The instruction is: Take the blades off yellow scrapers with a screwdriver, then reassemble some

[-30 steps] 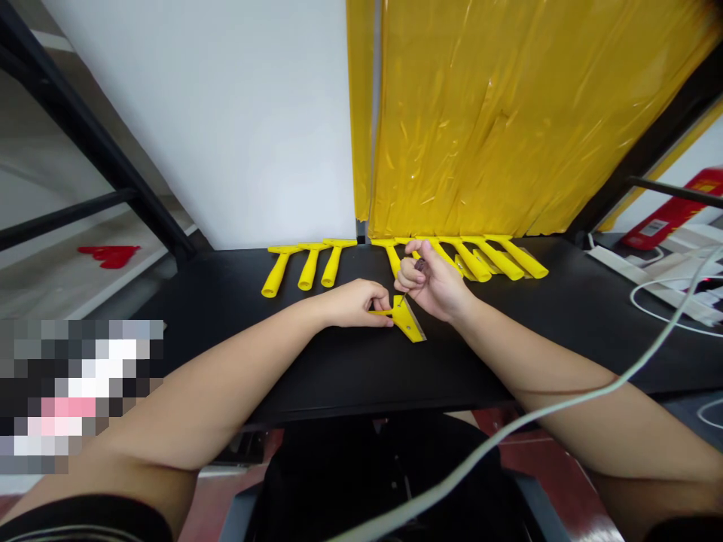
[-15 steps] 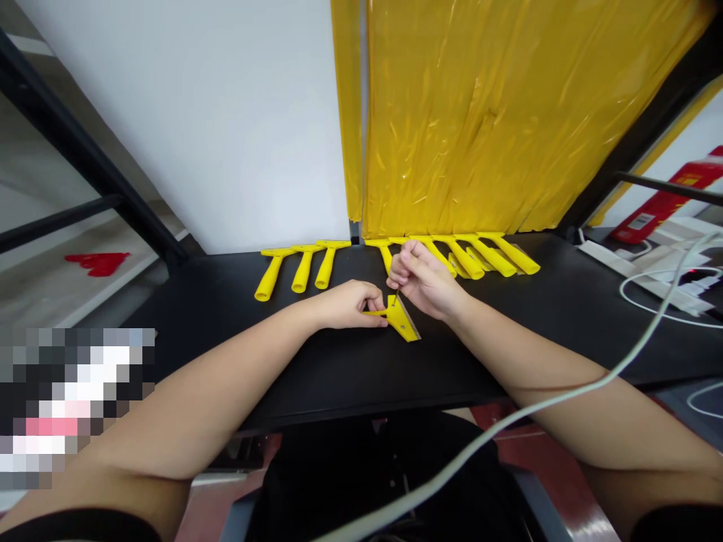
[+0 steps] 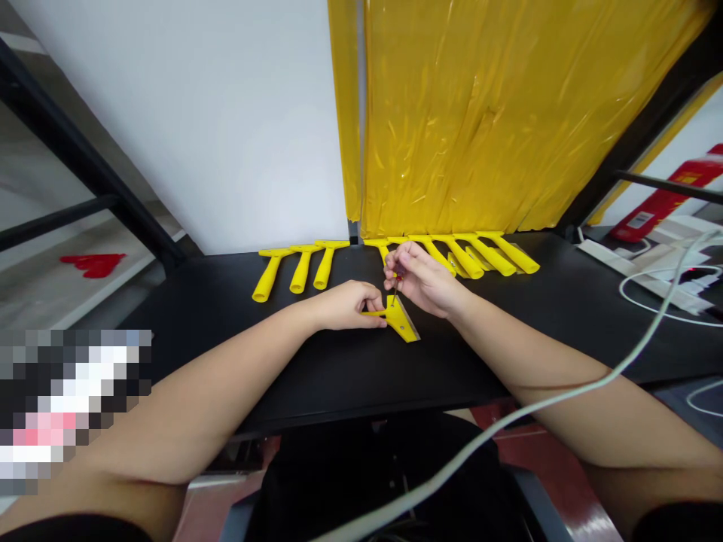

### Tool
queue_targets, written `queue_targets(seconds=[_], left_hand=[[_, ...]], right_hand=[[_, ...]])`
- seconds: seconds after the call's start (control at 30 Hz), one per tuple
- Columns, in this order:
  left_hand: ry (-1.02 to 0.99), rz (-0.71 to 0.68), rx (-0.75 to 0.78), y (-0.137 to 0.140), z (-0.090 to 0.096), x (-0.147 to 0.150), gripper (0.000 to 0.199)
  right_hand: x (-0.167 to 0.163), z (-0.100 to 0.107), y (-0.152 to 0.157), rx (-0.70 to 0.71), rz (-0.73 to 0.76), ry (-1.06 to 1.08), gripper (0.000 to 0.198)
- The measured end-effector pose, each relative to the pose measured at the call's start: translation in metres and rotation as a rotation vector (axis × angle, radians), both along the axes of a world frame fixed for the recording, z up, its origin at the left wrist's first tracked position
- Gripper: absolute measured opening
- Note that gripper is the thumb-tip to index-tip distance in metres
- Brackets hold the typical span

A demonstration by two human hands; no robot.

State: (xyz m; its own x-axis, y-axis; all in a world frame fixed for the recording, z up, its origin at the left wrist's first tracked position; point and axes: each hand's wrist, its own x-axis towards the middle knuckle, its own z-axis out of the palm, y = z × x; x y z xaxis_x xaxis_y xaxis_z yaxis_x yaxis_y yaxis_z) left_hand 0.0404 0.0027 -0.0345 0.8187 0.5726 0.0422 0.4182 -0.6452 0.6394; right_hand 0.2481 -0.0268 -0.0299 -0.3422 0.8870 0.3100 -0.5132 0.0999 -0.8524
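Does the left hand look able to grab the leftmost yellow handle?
Probably not without letting go: the left hand is holding the yellow scraper, though the leftmost handle looks near and unobstructed.

My table point(image 3: 316, 376) is smooth and black. Along its far edge, to my left, lie three yellow scrapers point(image 3: 300, 278), handles pointing towards me. Further right I have a tighter yellow row point(image 3: 468, 258), slanting. A thin white cable point(image 3: 655, 310) curls at the right end.
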Motion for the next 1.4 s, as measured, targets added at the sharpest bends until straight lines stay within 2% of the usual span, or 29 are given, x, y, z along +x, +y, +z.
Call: queue_targets(seconds=[0.2,0.43,0.6,0.83,0.97,1.03,1.23,1.4], left_hand=[[0.003,-0.002,0.031,0.0001,-0.0003,0.0002,0.028],[0.004,-0.003,0.047,-0.0003,0.0004,0.0002,0.027],[0.006,-0.018,0.055,0.0009,-0.0007,0.0001,0.028],[0.006,-0.018,0.062,0.0015,-0.0006,0.0,0.027],[0.01,-0.026,0.062,0.0016,-0.0003,0.0,0.028],[0.01,-0.028,0.063,0.0016,-0.0003,-0.0003,0.028],[0.011,-0.024,0.061,0.0017,-0.0009,-0.0007,0.028],[0.013,-0.024,0.063,0.0017,-0.0009,-0.0006,0.027]], right_hand=[[0.0007,-0.0018,0.001,-0.038,0.058,0.007,0.032],[0.002,-0.001,0.0043,-0.02,-0.016,0.031,0.037],[0.0012,-0.0015,0.0022,-0.036,0.095,0.065,0.033],[0.0007,0.0009,0.0023,-0.03,-0.039,0.039,0.035],[0.0015,0.0009,0.0028,-0.062,0.031,0.014,0.038],[0.0008,0.0003,0.001,-0.062,0.051,0.041,0.032],[0.0021,-0.0003,0.0021,-0.032,0.015,0.056,0.031],[0.0027,-0.0004,0.0003,-0.041,0.129,0.038,0.031]])
